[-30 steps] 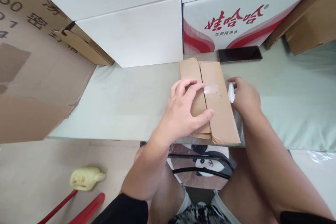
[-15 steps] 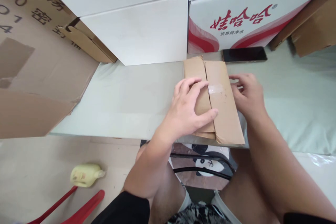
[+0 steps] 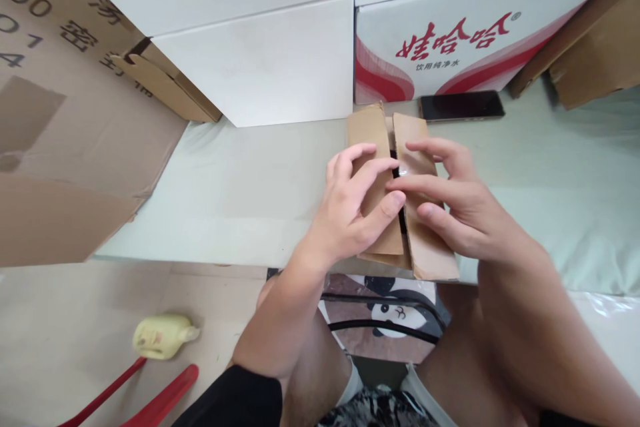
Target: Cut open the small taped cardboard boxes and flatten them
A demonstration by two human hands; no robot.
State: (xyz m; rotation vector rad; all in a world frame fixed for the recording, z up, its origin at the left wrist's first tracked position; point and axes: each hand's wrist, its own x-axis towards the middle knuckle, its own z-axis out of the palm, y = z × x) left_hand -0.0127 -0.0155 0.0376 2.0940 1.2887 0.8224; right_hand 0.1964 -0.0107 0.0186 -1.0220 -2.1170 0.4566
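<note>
A small brown cardboard box (image 3: 367,137) sits near the front edge of the pale green surface, its two top flaps parted by a narrow dark gap. A piece of clear tape (image 3: 404,172) clings to the right flap. My left hand (image 3: 353,197) rests over the left flap, fingers spread, thumb and index tips reaching to the gap. Over the right flap (image 3: 430,253) lies my right hand (image 3: 457,197), fingers apart, its index fingertip at the gap by the left flap's edge. What is inside the box is too dark to make out.
Behind the box stand white cartons (image 3: 270,67) and a red-and-white carton (image 3: 440,47), with a black phone (image 3: 463,105) before it. A large brown carton (image 3: 85,133) is at left. On the floor lie a yellow bottle (image 3: 163,335) and something red (image 3: 165,397).
My right hand has moved from the box's right side onto its top. The flaps have parted and the right one now tilts up. My left hand has barely moved.
</note>
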